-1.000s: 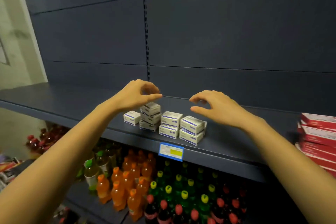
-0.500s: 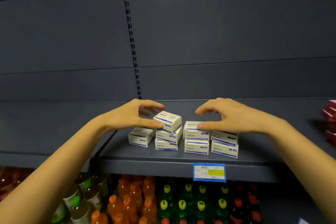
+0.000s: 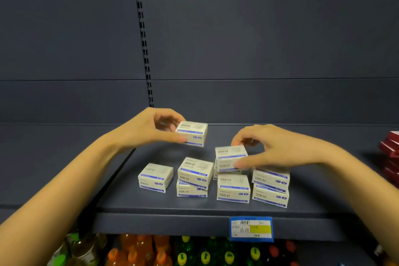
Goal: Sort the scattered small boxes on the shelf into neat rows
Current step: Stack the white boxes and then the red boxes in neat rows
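Note:
Several small white boxes with blue stripes sit near the front of a dark shelf (image 3: 151, 207). My left hand (image 3: 149, 129) holds one small box (image 3: 193, 133) in the air above the group. My right hand (image 3: 267, 147) grips another small box (image 3: 230, 157), raised a little above a two-high stack (image 3: 233, 189). A single box (image 3: 155, 177) lies at the left. Beside it is a crooked two-high stack (image 3: 194, 176). Another two-high stack (image 3: 271, 189) stands at the right, partly under my right hand.
A blue and yellow price tag (image 3: 251, 229) is on the shelf's front edge. Red boxes (image 3: 389, 147) are piled at the far right. Bottles with orange, green and red caps (image 3: 187, 252) fill the shelf below. The dark back panel (image 3: 237, 49) rises behind.
Both hands closed on boxes and lifted them: the left took the top box off the left stack, the right raised one from the middle stack. The view moved closer.

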Tool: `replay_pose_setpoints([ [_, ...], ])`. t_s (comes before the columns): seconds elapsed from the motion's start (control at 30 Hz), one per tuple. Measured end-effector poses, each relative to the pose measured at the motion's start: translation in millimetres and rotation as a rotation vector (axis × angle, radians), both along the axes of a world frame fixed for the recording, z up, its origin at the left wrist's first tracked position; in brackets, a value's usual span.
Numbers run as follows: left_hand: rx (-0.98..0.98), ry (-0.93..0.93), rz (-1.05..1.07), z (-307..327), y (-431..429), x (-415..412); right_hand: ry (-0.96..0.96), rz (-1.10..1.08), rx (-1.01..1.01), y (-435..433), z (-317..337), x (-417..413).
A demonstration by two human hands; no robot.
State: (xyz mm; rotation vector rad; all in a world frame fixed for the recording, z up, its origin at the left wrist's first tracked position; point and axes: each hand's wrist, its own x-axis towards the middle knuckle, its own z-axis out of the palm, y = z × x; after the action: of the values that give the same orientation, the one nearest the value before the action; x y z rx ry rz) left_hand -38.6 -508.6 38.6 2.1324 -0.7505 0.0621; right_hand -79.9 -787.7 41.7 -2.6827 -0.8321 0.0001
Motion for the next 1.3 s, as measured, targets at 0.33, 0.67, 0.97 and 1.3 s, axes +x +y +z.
replay_pose_setpoints([
  [0.33, 0.035, 0.035, 0.223, -29, -37, 79, -0.062, -0.152, 0.210, -12, 2, 80],
  [0.67, 0.138, 0.122, 0.203, -54, -44, 112, 0.017, -0.236, 0.111, -18, -43, 127],
  [0.97, 0.136, 0.104, 0.210, -53, -57, 124, 0.025, -0.259, 0.212, -12, -47, 144],
  [1.3, 0.171, -0.154, 0.320, -38, -55, 94, -0.096, -0.230, 0.154, -11, -34, 124],
])
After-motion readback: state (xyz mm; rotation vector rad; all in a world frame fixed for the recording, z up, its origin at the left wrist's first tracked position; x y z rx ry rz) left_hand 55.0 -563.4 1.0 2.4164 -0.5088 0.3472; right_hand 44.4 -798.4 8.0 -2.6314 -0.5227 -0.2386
